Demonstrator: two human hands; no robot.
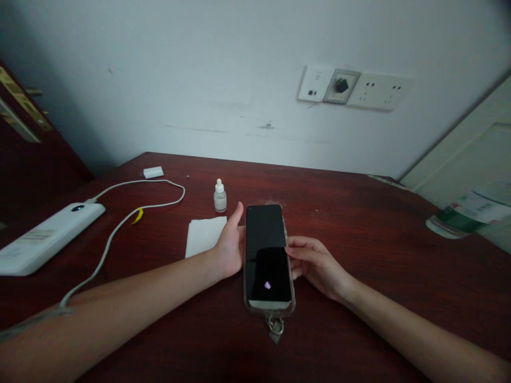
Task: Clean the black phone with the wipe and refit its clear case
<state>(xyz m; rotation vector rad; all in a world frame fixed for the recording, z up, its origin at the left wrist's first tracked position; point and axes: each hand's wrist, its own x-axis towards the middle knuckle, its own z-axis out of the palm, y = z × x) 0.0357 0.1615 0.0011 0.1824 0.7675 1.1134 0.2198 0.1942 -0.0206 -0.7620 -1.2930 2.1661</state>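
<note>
A black-screened smartphone (266, 239) in a clear case is held upright-facing between my two hands, with a small fingerprint icon glowing low on its display. My left hand (231, 244) supports its left side, thumb raised and the other fingers hidden behind it. On the right edge, my right hand (313, 260) pinches the case with bent fingers. A metal ring with a small tag (275, 327) hangs from the case's bottom. Beside my left hand lies a folded white tissue (203, 234), and behind that stands a small dropper bottle (220, 198).
At left, a white power bank (48, 236) has a white cable (115, 231) with a yellow tie (138, 216). A white charger plug (153, 172) lies farther back on the dark red table (351, 223). A clear green-labelled container (459, 218) stands right. Wall sockets (375, 91) are above.
</note>
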